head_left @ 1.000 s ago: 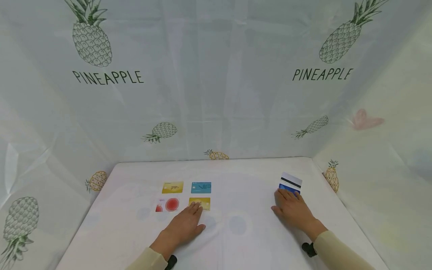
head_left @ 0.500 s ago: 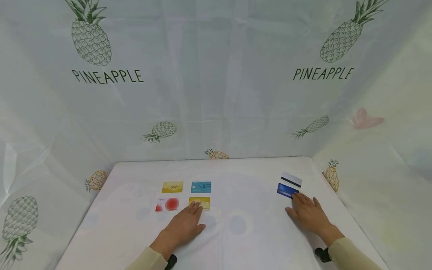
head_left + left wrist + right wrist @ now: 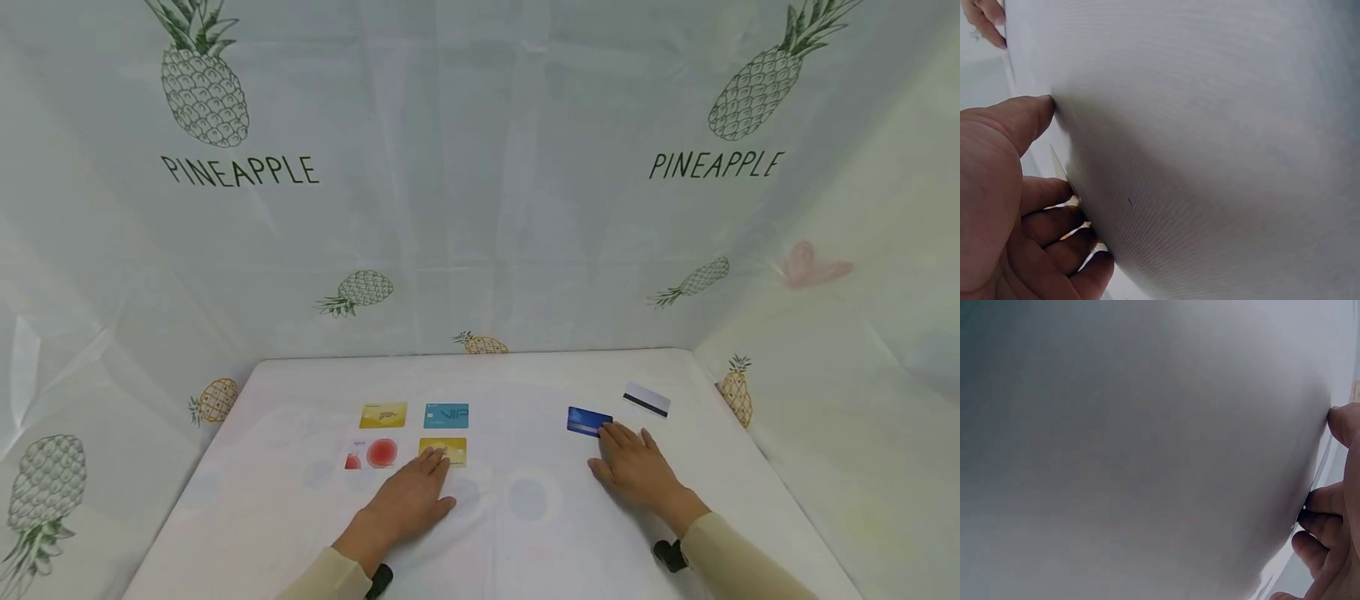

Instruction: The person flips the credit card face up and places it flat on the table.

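My right hand [image 3: 637, 471] lies palm down with its fingertips on the near right corner of a dark blue card [image 3: 587, 421], which is flat on the table. Resting on the near edge of a gold card [image 3: 453, 450] are the fingertips of my left hand [image 3: 408, 500]. Left of that card lies a white card with a red circle [image 3: 382, 453]. Behind these two are another gold card [image 3: 383, 415] and a teal VIP card [image 3: 447, 416]. A white card with a black stripe [image 3: 647, 398] lies farther back at the right. Both wrist views show fingertips touching the tabletop.
The white-covered table [image 3: 525, 533] ends at the back against a hanging sheet [image 3: 480, 208] printed with pineapples. More of this sheeting hangs at the left and right sides.
My right hand first drew back toward the right, uncovering the blue card. It then slid that card left, away from the striped card. The left hand has stayed in place.
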### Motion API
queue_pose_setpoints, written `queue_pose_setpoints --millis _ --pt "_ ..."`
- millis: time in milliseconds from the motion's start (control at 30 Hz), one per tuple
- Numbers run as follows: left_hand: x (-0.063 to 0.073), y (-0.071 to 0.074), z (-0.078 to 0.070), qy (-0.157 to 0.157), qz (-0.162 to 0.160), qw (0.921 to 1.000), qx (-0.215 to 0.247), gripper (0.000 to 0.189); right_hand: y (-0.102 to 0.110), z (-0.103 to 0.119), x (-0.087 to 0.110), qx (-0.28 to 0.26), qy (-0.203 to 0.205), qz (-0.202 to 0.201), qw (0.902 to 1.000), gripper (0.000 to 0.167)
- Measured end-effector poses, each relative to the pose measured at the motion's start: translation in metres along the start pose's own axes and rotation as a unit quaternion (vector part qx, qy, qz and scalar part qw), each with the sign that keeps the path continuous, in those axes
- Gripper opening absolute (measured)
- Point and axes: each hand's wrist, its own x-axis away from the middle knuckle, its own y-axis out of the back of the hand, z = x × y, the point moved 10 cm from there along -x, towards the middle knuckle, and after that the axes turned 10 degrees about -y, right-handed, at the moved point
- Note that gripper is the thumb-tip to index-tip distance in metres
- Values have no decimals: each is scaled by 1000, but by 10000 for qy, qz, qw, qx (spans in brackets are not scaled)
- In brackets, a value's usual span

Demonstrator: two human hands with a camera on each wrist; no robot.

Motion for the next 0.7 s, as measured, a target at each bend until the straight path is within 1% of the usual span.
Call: queue_pose_setpoints --millis 167,400,500,700 --pt "0 2 -1 24 23 10000 -13 75 -7 29 -4 -4 204 172 9996 65" --pt "0 2 -1 36 44 10000 -36 75 -11 65 -3 67 502 428 9978 66" --pt "0 1 -1 47 43 10000 -56 75 -12 78 -2 75 591 455 9972 66" --pt "0 0 -1 67 30 10000 -22 76 -15 98 1 282 796 398 9956 65"
